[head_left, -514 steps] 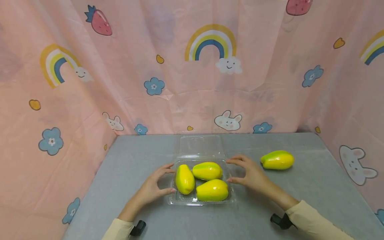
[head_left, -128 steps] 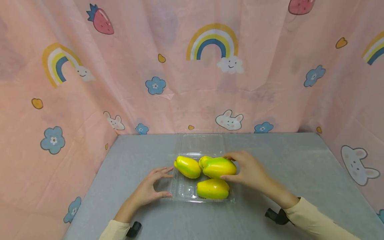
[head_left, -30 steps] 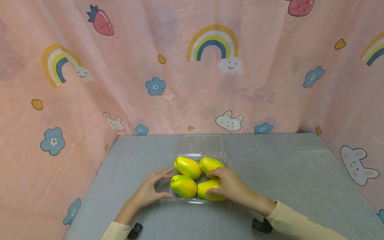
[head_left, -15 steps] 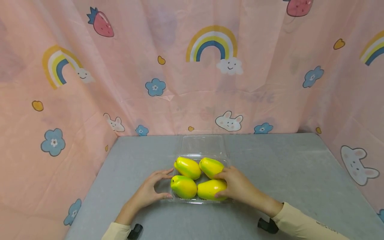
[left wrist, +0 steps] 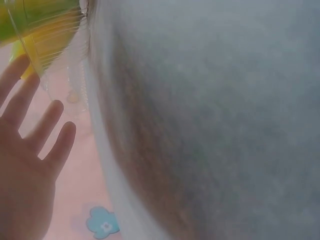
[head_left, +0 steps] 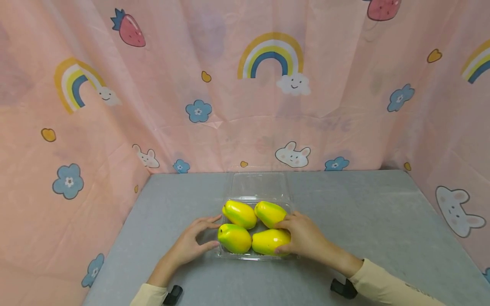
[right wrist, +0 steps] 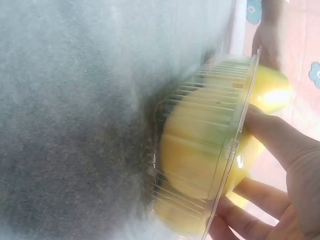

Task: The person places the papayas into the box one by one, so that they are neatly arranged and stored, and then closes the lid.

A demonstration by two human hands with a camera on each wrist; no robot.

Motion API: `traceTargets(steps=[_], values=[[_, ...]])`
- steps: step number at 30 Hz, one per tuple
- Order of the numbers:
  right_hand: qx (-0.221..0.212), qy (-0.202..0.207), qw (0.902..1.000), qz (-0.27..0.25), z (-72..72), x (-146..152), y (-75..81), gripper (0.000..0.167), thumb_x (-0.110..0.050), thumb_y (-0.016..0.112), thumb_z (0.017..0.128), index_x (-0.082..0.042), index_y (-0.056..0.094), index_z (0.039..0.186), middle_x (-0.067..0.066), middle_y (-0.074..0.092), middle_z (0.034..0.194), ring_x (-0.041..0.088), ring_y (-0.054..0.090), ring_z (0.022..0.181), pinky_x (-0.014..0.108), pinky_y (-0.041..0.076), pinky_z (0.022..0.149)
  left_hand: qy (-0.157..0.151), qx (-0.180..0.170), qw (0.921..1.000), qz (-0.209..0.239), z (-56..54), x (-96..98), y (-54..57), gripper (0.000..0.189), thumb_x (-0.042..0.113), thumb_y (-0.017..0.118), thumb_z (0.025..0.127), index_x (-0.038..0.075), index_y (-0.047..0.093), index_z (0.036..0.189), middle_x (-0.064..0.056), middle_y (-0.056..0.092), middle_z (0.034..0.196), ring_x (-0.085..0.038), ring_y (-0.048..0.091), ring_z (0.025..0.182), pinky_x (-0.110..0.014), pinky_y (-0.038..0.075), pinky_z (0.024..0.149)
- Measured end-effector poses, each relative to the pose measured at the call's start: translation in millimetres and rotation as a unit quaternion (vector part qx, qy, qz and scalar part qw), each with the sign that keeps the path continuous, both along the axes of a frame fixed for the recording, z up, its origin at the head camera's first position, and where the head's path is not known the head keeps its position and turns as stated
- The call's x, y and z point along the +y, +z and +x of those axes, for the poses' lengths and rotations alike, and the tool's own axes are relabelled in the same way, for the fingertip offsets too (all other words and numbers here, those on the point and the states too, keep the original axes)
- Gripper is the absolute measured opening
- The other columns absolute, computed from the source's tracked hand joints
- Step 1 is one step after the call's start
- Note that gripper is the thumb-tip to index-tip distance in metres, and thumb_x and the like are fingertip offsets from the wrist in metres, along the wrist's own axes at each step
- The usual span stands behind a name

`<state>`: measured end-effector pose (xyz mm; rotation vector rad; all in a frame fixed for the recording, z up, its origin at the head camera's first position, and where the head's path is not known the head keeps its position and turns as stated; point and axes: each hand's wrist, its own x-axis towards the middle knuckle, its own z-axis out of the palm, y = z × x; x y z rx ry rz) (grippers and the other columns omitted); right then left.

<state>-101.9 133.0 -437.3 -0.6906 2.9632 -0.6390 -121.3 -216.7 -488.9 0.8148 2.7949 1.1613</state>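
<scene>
Several yellow-green papayas lie in two rows in a clear plastic clamshell box (head_left: 256, 257), whose lid (head_left: 258, 185) is folded back. My right hand (head_left: 306, 238) curves its thumb and fingers round the right end of the front-right papaya (head_left: 266, 243). The right wrist view shows its thumb (right wrist: 280, 137) and fingers over the box's rim. The back-right papaya (head_left: 269, 212) lies just behind those fingers. My left hand (head_left: 187, 242) is spread at the box's left side, fingers near its wall, beside the front-left papaya (head_left: 233, 239) and the back-left papaya (head_left: 240, 213).
The box stands on a grey table (head_left: 363, 212), toward the middle. A pink patterned curtain (head_left: 229, 140) hangs behind the table and along both sides. Black wrist cameras (head_left: 343, 289) sit under both cream sleeves (head_left: 390, 282).
The papaya that lay on the table at right is in the box, and the fruits inside sit in two rows. Over the last second my right hand shifts slightly right; my left hand barely moves.
</scene>
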Motion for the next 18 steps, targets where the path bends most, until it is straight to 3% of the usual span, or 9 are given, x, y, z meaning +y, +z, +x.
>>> traceTargets(steps=[4, 11, 18], values=[[0.012, 0.001, 0.9999, -0.006, 1.3, 2.2, -1.8, 0.058, -0.045, 0.091, 0.061, -0.018, 0.076, 0.11, -0.002, 0.074, 0.106, 0.012, 0.054, 0.092, 0.032, 0.045, 0.078, 0.012, 0.02, 0.9996, 0.015, 0.2, 3.1, -0.4, 0.033, 0.038, 0.07, 0.091, 0.036, 0.067, 0.123, 0.012, 0.057, 0.145, -0.017, 0.053, 0.133, -0.054, 0.043, 0.11], [0.027, -0.001, 0.9994, -0.021, 2.5, 8.2, -7.9, 0.057, -0.046, 0.09, 0.062, -0.018, 0.076, 0.11, -0.004, 0.075, 0.107, 0.014, 0.057, 0.097, 0.038, 0.05, 0.085, 0.021, 0.038, 0.9981, 0.044, -0.8, 7.8, 0.2, 0.027, 0.029, 0.074, 0.088, 0.027, 0.072, 0.116, 0.005, 0.063, 0.139, -0.02, 0.058, 0.128, -0.051, 0.047, 0.106], [0.038, 0.0, 0.9989, -0.027, 4.5, 13.6, -10.0, 0.057, -0.046, 0.09, 0.063, -0.019, 0.075, 0.111, -0.005, 0.075, 0.107, 0.008, 0.052, 0.089, 0.027, 0.045, 0.076, 0.028, 0.024, 0.9978, 0.055, -0.7, 10.0, 1.0, 0.029, 0.031, 0.075, 0.087, 0.023, 0.074, 0.114, 0.006, 0.063, 0.138, -0.02, 0.058, 0.128, -0.052, 0.047, 0.107]])
